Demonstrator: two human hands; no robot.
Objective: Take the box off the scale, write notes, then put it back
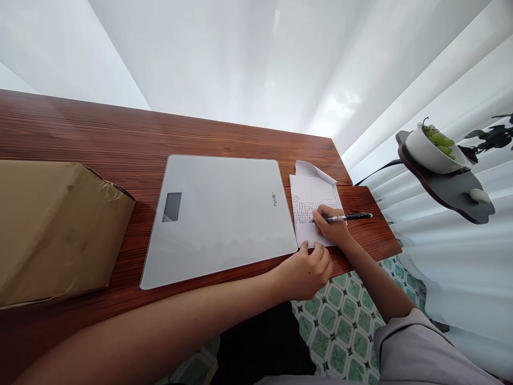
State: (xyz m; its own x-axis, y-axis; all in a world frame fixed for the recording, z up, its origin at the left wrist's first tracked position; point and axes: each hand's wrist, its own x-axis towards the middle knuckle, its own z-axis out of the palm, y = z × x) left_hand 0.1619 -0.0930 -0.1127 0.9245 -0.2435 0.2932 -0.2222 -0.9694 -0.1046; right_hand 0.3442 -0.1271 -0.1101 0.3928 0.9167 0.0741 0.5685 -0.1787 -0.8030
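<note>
My right hand (331, 224) is closed around a black pen (358, 216), its tip low on the written lines of a white notepad (312, 231). Dense rows of small handwriting cover the middle of the page, and an upper sheet is curled back at the far end. My left hand (308, 270) has its fingers curled at the pad's near edge, gripping it there. Just left of the pad lies a flat white scale (224, 214) with a grey display and dark lettering. The pad's left side borders the scale.
A brown cardboard box (60, 230) stands at the left on the dark red wooden table (200, 128). Off the right end, a small grey stand (467, 198) holds a white bowl (425, 149) with green fruit. White curtains (441, 251) hang behind it; the floor is green tile.
</note>
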